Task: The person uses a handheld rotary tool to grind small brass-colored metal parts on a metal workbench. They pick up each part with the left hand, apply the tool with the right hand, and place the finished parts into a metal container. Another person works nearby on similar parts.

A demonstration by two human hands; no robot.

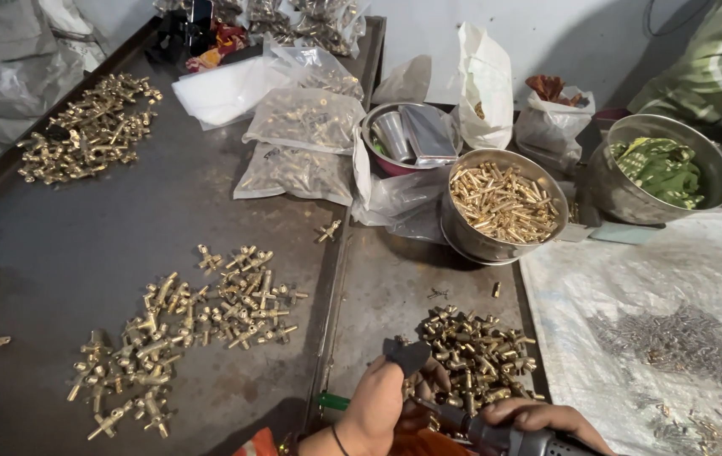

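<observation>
Head view: our left hand pinches a small dark part, right hand clasps a grey driver, unworked brass fittings just beyond our fingertips, finished ones farther left.

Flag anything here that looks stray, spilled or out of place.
Mostly sorted piles. One brass fitting lies alone by the tray edge, apart from the big pile; two small bits sit loose between the steel bowl and the near pile.
</observation>
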